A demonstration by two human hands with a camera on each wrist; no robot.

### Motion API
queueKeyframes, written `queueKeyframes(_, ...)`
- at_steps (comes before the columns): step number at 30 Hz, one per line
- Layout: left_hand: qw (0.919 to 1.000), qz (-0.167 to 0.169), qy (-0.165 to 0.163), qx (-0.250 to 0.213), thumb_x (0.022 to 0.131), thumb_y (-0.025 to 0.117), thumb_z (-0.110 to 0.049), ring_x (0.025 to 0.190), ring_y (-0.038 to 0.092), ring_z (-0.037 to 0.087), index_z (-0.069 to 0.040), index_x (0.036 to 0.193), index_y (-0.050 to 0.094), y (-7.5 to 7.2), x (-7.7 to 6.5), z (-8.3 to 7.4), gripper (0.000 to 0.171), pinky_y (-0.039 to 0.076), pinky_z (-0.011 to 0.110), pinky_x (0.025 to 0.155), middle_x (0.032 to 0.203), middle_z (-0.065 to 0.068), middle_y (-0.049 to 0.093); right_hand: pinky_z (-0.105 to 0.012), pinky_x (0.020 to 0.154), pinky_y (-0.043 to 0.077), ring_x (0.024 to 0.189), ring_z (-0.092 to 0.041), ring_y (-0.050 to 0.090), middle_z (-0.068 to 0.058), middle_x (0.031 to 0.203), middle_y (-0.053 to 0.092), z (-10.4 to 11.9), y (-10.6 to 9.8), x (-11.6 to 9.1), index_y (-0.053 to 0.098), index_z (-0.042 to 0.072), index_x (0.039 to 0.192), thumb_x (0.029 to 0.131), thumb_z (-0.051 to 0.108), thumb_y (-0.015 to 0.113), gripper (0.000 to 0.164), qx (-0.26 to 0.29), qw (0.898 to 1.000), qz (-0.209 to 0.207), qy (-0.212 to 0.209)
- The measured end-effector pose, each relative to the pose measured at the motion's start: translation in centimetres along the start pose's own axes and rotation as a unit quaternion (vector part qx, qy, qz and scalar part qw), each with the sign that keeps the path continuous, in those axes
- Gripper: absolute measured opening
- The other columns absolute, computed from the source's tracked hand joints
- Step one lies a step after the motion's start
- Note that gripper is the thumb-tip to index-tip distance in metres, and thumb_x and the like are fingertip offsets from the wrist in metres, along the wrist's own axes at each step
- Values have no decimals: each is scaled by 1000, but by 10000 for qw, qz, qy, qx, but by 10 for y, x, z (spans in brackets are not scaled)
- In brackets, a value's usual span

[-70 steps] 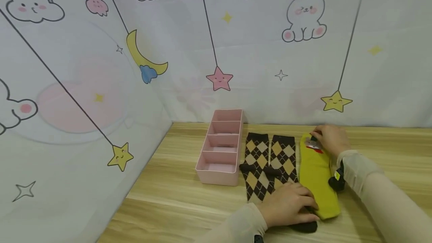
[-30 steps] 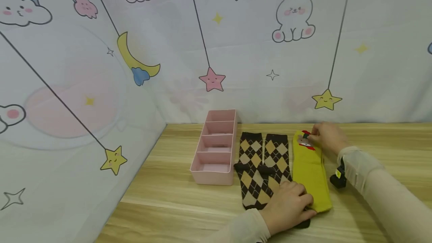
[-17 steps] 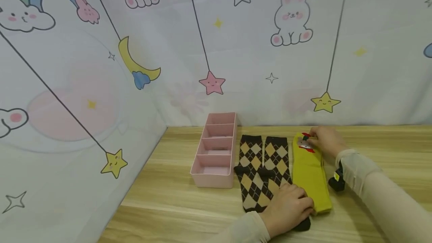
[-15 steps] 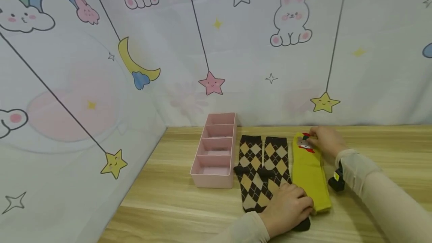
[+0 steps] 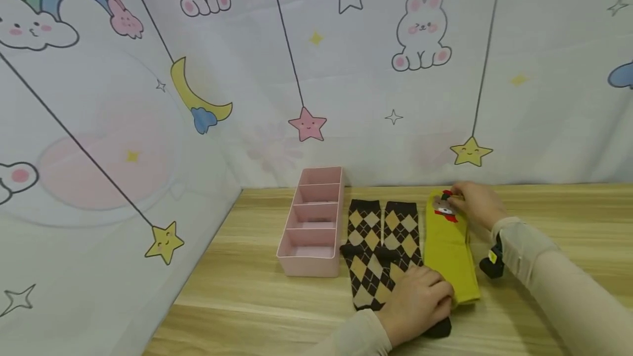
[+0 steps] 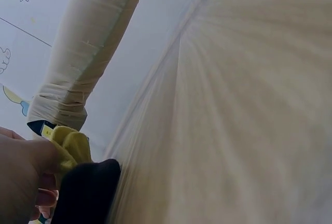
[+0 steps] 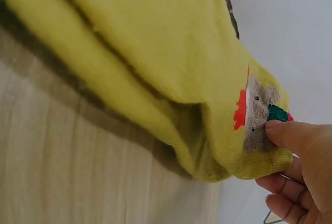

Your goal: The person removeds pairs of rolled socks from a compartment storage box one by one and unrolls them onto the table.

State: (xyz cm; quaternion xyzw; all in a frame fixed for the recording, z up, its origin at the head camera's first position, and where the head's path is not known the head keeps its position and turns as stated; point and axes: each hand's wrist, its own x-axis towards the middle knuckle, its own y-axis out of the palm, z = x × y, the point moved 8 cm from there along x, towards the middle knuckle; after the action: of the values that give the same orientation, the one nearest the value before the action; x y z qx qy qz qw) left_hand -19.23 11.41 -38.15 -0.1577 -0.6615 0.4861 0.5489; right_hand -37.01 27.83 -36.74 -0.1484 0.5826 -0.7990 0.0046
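A yellow sock (image 5: 450, 257) with a brown animal face print (image 7: 262, 112) lies lengthwise toward the back wall. At its far end my right hand (image 5: 479, 202) pinches the printed end, thumb on top and fingers beneath. My left hand (image 5: 415, 304) holds the near end, where yellow cloth bunches up beside the thumb in the left wrist view. That hand lies over the lower part of an argyle sock (image 5: 403, 229), whose black toe shows below it. To the left lies a second argyle sock (image 5: 365, 224), in brown, black and tan diamonds.
Left of the socks stands a pink divided box (image 5: 309, 265) with several compartments in a row. The wood-grain table (image 5: 247, 301) meets a white cartoon-print cloth (image 5: 366, 147) at the back and left.
The view has shifted slightly. The yellow sock's near end has moved a little away from me. At the far end, my right hand uncovers more of the print; both hands keep their places.
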Motion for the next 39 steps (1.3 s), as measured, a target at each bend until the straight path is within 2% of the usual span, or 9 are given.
queueKeyframes(5,9997,10,-113,-219,85,69,-22,83,57,0,-25,87,68,-1,1,2,4,39,11,77,86,-14,64,-50,76,51,84,-33,65,-19,95,70,2,-5,-2,65,-3,102,92,15,62,21,80,10000,42,-36)
queueKeyframes(14,9994,-234,-99,-217,86,66,-22,81,57,-1,-25,84,68,-7,2,6,4,38,9,75,85,-15,64,-47,74,53,87,-34,65,-21,99,69,4,-16,-5,64,0,102,93,17,61,19,351,9994,-47,17)
queueKeyframes(18,9991,-210,-135,-351,85,69,-22,82,57,0,-25,83,68,-7,2,7,4,39,10,76,84,-14,64,-48,73,53,87,-37,66,-22,99,69,4,-23,-7,64,1,99,93,17,61,17,494,9987,-127,1)
queueKeyframes(22,9996,34,-12,-272,85,69,-24,80,56,-1,-26,83,69,-3,3,6,3,38,9,74,83,-15,64,-46,71,53,85,-34,66,-21,98,70,4,-26,-9,64,2,98,93,18,62,16,535,9985,-124,39)
queueKeyframes(26,9985,511,185,-121,85,68,-29,79,54,-2,-27,85,70,4,3,3,2,35,9,74,83,-16,63,-46,71,53,85,-33,66,-21,99,70,3,-26,-10,65,2,100,93,19,62,18,498,9987,-68,78)
queueKeyframes(33,9920,1215,340,-8,85,67,-51,89,56,-2,-31,95,69,13,0,0,22,36,12,80,94,-18,64,-45,71,53,83,-30,66,-21,100,70,1,-21,-9,65,2,100,93,19,62,18,457,9989,-2,139)
queueKeyframes(36,9907,1325,319,56,86,66,-50,91,56,-2,-32,96,69,15,-1,0,21,36,13,82,96,-18,64,-46,73,52,84,-30,65,-21,100,70,0,-20,-9,65,2,101,93,19,62,19,461,9988,17,161)
queueKeyframes(39,9921,1202,322,137,89,65,-44,90,56,-2,-32,94,70,14,0,-1,14,36,13,81,93,-18,64,-47,75,52,87,-32,65,-21,102,69,-1,-19,-9,65,1,102,93,19,62,20,448,9989,31,165)
